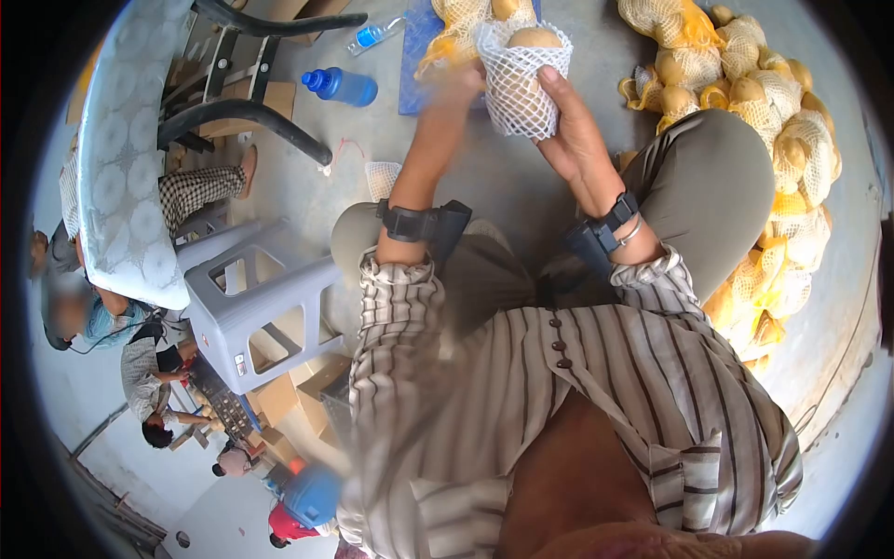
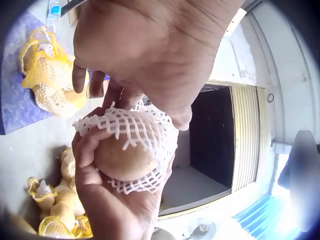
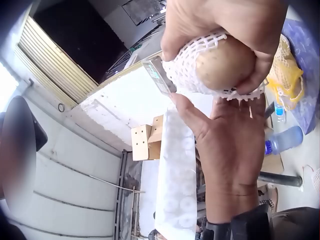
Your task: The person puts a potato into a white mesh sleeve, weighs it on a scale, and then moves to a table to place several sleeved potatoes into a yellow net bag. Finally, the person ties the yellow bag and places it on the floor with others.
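Observation:
In the head view, my right hand (image 1: pixel 575 140) grips a white foam net sleeve (image 1: pixel 521 101) with a tan, potato-like fruit (image 1: pixel 535 38) inside. The fruit's bare rounded end (image 2: pixel 122 160) shows through the sleeve's mouth in the left wrist view, with the right fingers curled round the net. My left hand (image 1: pixel 454 95), blurred by motion, is at the sleeve's left side. Seen from the right wrist, the left palm (image 3: pixel 232 145) faces up with the thumb out to the side; its fingertips are partly hidden behind the net's edge.
Netted fruits with yellow mesh (image 1: pixel 787 158) are heaped along my right side; more (image 1: pixel 456 37) lie on a blue mat (image 1: pixel 414 65) ahead. Left of me are a blue bottle (image 1: pixel 343 87), a clear bottle (image 1: pixel 377 34) and a grey plastic stool (image 1: pixel 265 307). Several people are farther back.

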The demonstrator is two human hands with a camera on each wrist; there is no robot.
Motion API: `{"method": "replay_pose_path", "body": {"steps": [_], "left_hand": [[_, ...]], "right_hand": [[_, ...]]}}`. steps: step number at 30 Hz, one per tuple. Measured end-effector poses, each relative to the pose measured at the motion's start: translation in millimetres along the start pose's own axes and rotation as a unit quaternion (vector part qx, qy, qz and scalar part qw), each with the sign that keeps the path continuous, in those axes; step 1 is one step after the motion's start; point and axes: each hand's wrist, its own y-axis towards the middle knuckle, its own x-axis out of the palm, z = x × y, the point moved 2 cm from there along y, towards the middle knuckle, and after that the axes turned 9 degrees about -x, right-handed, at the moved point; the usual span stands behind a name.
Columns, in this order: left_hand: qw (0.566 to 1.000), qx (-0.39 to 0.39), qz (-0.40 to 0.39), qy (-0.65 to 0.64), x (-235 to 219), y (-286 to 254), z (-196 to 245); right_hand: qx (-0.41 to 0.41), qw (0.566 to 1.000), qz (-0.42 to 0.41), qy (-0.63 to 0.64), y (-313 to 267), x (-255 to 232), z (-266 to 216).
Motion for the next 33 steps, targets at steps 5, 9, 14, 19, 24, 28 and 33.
{"method": "replay_pose_path", "body": {"steps": [5, 9, 14, 19, 24, 28, 33], "left_hand": [[0.992, -0.018, 0.108, 0.062, -49, 36, -20], [0.925, 0.030, 0.203, 0.319, -69, 57, -38], [0.900, 0.038, 0.202, 0.384, -75, 92, -88], [0.884, 0.127, 0.212, 0.396, -77, 112, -101], [0.888, 0.190, 0.191, 0.371, -67, 128, -102], [0.887, 0.199, 0.182, 0.374, -69, 138, -104], [0.944, 0.115, 0.231, 0.207, -82, 153, -101]], "right_hand": [[0.031, 0.997, 0.045, 0.052, -3, 9, -5], [0.012, 0.996, 0.077, 0.047, 4, -2, -3], [0.037, 0.993, 0.109, 0.035, 3, -1, 0], [0.038, 0.993, 0.108, 0.024, 3, -1, 4], [0.055, 0.991, 0.122, 0.018, 5, -2, 10], [0.055, 0.989, 0.133, 0.024, 9, -6, 16], [0.061, 0.988, 0.139, 0.025, 9, -6, 18]]}}
